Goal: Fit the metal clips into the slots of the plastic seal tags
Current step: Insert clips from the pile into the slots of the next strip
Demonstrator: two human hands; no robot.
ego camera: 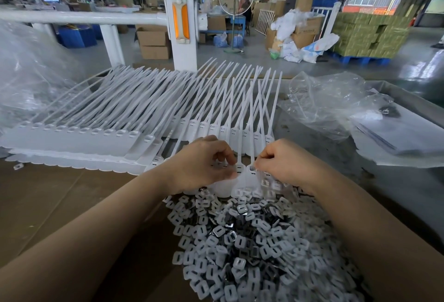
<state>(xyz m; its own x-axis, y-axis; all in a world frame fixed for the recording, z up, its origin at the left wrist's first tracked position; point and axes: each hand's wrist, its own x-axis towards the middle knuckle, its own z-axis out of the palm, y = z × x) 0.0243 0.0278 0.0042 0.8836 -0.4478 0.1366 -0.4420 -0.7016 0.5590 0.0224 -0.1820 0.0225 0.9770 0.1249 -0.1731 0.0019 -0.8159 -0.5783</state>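
Clip seating at 12 o'clock of the clip pile (252, 241)
Left hand (204, 162) and right hand (286, 162) are pinching a seal tag (247, 179); a tilted clip is risking jamming in the slot.

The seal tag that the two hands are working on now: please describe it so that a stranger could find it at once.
Start at the big heap of metal clips near the bottom. Just beyond its far edge, the left hand and right hand meet over a row of white tags. The seal tag lies between their fingers; unlike its neighbours, it is raised and overlaps the clip heap.
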